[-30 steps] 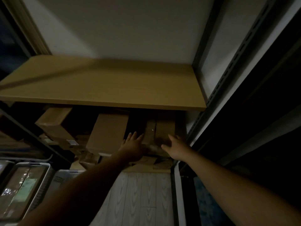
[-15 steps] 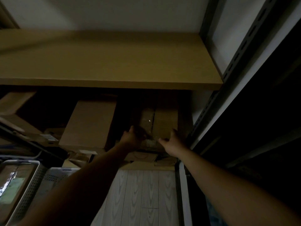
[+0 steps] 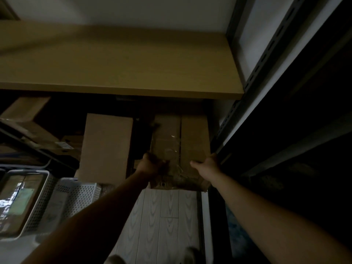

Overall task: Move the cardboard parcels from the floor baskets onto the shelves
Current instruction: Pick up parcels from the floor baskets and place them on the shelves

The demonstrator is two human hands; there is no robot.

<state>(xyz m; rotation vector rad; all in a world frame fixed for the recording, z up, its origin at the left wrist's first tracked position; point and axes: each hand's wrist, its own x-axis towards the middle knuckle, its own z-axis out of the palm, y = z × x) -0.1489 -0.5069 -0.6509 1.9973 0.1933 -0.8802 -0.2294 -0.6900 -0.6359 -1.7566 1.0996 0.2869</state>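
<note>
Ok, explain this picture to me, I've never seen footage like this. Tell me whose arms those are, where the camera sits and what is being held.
There is no machine here. A person wears one camera on the head, looking forward and down, so the two arms reaching out are their own. The left hand and right hand grip the near corners of a taped parcel, which lies at the right end of the rack, below the upper shelf. A second box stands to its left. At the lower left, white baskets sit on the floor. The room is dim, so finer details cannot be made out.
</note>
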